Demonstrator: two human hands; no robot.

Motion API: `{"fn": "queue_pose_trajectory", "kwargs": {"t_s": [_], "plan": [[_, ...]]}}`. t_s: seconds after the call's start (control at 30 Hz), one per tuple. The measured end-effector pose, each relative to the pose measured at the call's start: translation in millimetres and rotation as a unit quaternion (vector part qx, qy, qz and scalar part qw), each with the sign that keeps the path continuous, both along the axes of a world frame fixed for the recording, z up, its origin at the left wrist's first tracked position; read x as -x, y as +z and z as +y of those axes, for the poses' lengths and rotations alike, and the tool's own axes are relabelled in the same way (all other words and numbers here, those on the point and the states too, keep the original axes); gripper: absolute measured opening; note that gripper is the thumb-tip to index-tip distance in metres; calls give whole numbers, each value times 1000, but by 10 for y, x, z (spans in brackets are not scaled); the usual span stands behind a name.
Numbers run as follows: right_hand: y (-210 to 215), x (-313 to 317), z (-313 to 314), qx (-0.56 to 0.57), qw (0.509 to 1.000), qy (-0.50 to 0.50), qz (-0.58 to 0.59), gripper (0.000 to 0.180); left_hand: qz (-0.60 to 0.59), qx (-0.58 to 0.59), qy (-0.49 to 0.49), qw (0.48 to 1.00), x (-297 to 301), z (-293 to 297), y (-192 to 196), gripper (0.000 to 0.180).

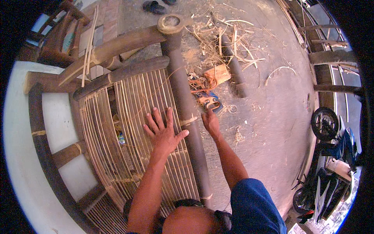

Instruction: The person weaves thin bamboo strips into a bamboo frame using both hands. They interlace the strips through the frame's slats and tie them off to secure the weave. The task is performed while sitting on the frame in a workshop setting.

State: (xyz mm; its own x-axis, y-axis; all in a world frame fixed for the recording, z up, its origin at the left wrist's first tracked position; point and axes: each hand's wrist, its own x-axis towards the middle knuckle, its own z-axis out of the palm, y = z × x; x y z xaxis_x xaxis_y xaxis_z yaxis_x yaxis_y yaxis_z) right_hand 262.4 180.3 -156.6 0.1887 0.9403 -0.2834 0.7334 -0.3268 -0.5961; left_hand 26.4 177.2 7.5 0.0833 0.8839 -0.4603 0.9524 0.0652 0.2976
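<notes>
My left hand [165,136] lies flat with fingers spread on the thin bamboo slats [144,97] of a bench seat. Its thumb reaches toward the thick dark bamboo rail [181,85] along the seat's right side. Beyond that rail, my right hand [211,123] reaches down to an orange-and-black tool handle [211,103], which looks like a handsaw's. The fingertips meet the handle's near edge in this view; whether they grip it is hidden. Something blue lies beside the handle, among orange cord [198,84] and thin strips.
Bamboo shavings [241,43] lie heaped on the concrete floor [272,124], with a dark bamboo length [233,70] among them. An orange-brown block-like piece [218,75] sits near the cord. Loose strips [90,46] lean over the bench's far frame. A motorbike [327,163] stands at far right.
</notes>
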Motion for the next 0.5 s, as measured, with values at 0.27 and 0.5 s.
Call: {"fn": "queue_pose_trajectory", "kwargs": {"t_s": [0.27, 0.5], "plan": [[-517, 228, 973, 234, 941, 130, -207, 48, -21, -33, 18, 999, -10, -22, -8, 109], [-841, 163, 768, 209, 943, 122, -229, 38, -35, -13, 28, 999, -16, 6, 41, 108]]}}
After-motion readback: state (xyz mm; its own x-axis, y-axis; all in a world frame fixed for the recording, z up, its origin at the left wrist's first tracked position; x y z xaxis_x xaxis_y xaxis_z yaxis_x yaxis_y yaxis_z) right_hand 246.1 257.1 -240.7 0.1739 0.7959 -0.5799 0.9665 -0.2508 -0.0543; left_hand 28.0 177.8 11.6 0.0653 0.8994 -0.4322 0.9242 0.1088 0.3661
